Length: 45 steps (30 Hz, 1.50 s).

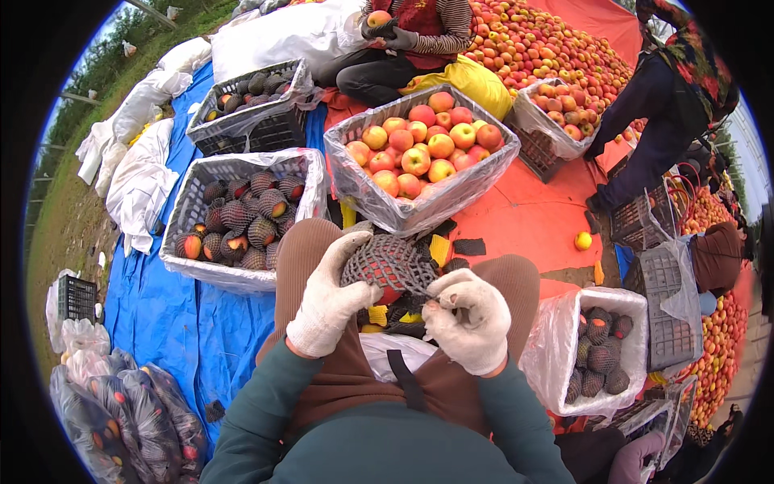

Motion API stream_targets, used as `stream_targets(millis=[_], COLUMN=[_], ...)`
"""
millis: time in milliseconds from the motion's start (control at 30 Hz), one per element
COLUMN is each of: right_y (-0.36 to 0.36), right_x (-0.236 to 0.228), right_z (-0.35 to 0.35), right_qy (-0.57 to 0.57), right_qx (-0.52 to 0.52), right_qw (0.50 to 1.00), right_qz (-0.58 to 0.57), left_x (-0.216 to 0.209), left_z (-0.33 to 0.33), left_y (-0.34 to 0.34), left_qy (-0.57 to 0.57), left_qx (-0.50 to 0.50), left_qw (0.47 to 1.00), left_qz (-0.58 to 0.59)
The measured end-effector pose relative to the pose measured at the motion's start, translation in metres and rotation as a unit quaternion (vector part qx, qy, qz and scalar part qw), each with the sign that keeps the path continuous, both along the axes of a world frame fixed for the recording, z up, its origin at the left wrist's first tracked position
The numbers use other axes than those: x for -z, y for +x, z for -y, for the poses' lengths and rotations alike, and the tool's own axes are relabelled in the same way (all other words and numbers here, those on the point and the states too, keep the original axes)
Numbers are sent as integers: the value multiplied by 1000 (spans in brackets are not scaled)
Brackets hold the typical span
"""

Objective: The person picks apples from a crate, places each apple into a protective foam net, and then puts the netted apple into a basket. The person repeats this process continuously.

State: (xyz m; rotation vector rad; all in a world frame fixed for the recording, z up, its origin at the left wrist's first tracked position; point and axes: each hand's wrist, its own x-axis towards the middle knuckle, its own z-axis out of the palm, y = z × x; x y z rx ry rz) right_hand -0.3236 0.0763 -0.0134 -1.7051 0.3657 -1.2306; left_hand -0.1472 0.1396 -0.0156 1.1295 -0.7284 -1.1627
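Between my knees, an apple sits in a dark grey foam net sleeve, with red skin showing through the mesh and at its lower side. My left hand, in a white knit glove, cups the apple from the left, thumb across its front. On the other side my right hand, also gloved, pinches the stretched end of the foam net. Just beyond stands a lined crate of bare apples. A white crate of netted apples is at my left knee, and another lined crate is by my right.
Another crate of netted apples stands farther left on a blue tarp. Filled plastic bags lie at lower left. A seated co-worker handles an apple ahead, beside a large apple heap. Another person bends at right.
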Motion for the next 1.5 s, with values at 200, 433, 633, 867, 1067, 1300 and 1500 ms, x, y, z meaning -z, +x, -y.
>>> stream_targets(millis=[200,433,633,867,1067,1300,1500], right_y=[22,53,81,75,61,73,44], right_x=[-9,3,-2,14,37,65,130], right_z=[20,49,53,81,97,143,191], right_qy=[-169,90,217,290,352,371,70], right_qx=[-51,-58,-115,-56,-24,-136,-263], right_qw=[956,979,965,949,900,756,562], right_qz=[-236,-174,-88,-115,-255,-521,-781], left_x=[6,7,-2,55,132,187,245], left_z=[7,-1,-13,-31,-48,-5,-11], left_y=[13,37,71,213,403,522,572], left_qy=[-53,-86,-133,-66,127,347,436], left_qx=[-77,-103,-46,-314,-469,-448,-226], left_qw=[995,987,956,942,872,659,471], left_qz=[23,-89,-258,-97,65,495,732])
